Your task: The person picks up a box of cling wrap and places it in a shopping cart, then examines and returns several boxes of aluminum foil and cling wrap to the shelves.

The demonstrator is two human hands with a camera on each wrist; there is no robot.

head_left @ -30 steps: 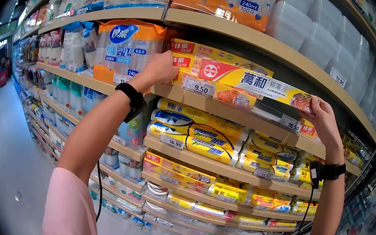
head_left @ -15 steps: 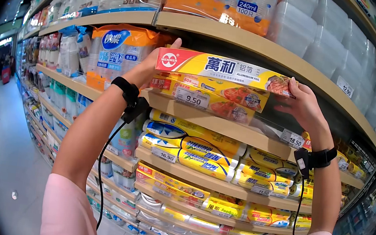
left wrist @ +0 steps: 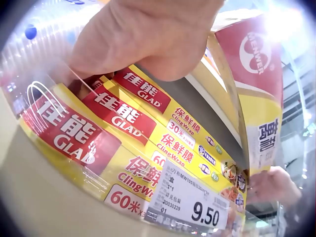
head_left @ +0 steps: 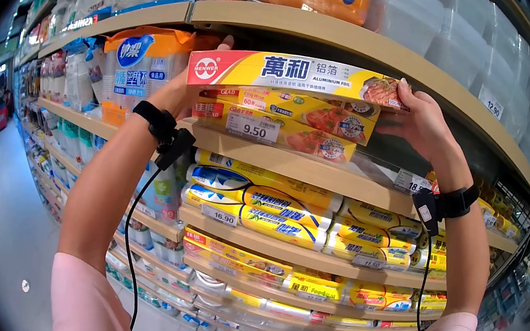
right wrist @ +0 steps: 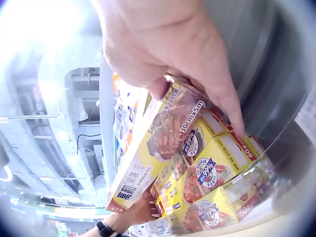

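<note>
A long yellow, white and red aluminium foil box [head_left: 289, 74] lies along the top of the cling wrap boxes [head_left: 343, 121] in the head view. At its right end my right hand [head_left: 426, 122] pinches it, the thumb on the front and the fingers behind. One finger of that hand reaches along the ends of the cling wrap boxes [right wrist: 210, 170] in the right wrist view. Behind the foil box's left end is my left hand [head_left: 178, 92], partly hidden, one fingertip standing above it. From the left wrist, this hand [left wrist: 143, 39] lies against the left ends of the stack.
A wooden shelf board [head_left: 335, 25] runs close above the foil box. A 9.50 price tag [head_left: 252, 128] fronts the stack. Bagged plastic cups [head_left: 138, 70] stand at the left, and yellow rolls [head_left: 259, 211] fill the shelf below. Black cables [head_left: 137, 236] hang from the wrists.
The foil box has moved left over the cling wrap stack, held by the right hand. My left hand has gone from the stack's front left end to behind the foil box. The view has shifted.
</note>
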